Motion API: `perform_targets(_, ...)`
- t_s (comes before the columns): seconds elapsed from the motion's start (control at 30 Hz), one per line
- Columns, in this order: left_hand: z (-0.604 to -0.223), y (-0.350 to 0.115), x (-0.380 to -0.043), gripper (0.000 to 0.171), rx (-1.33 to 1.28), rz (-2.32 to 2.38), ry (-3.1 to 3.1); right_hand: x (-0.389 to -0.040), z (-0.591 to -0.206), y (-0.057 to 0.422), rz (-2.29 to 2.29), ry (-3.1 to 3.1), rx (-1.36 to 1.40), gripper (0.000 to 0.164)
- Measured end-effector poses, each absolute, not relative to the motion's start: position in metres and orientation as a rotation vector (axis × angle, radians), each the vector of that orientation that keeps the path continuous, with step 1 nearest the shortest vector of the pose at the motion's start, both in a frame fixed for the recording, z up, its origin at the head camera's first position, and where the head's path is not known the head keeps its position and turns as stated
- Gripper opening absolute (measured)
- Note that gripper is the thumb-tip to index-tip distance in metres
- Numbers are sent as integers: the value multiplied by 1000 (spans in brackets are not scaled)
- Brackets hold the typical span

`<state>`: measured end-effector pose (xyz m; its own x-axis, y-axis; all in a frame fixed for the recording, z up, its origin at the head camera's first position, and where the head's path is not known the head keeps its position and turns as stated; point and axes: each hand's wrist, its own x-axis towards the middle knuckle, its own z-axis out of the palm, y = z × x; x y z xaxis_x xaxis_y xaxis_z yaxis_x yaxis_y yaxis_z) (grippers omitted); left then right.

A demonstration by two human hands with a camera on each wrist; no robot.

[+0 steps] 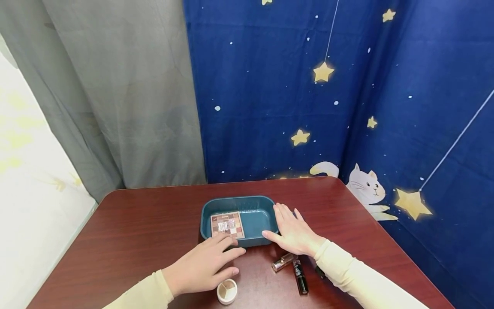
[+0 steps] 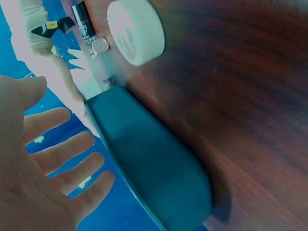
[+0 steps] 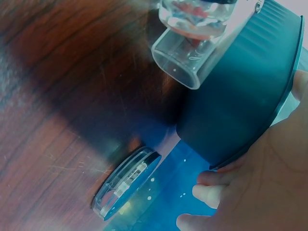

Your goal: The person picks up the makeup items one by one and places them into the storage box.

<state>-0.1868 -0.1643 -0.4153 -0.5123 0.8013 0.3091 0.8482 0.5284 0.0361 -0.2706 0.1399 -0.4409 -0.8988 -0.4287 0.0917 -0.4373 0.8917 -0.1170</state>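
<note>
The teal bin (image 1: 256, 223) rests on the counter (image 1: 150, 223) toward the middle of its far edge, long axis running left to right. It lies ahead of both hands. The right hand (image 1: 291, 231) is the nearer: its extended fingers touch the right end of the rim, thumb spread apart at the near right corner. The left hand (image 1: 208, 264) is spread, fingers at the near left wall; contact cannot be confirmed. A palette (image 1: 227, 225) lies flat in the bin's left half.

Toward the counter's near edge, a round pot (image 1: 227, 292) sits beside the left thumb; a clear-ended tube (image 1: 284, 262) and a black tube (image 1: 300, 277) lie near the right wrist. The counter surface is glossy red-brown wood grain. Grey (image 1: 135, 107) and blue curtains (image 1: 262, 86) hang beyond the far edge.
</note>
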Motion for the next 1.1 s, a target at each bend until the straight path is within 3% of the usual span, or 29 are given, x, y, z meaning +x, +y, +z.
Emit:
perform_targets(0.23, -424, -164, -182, 37, -1481, -290, -2467, -272, -443, 141, 206, -2985, 688, 108)
perform_targets(1.1, -444, -162, -176, 36, -1658, -374, -2548, -272, -443, 142, 197, -2968, 699, 107)
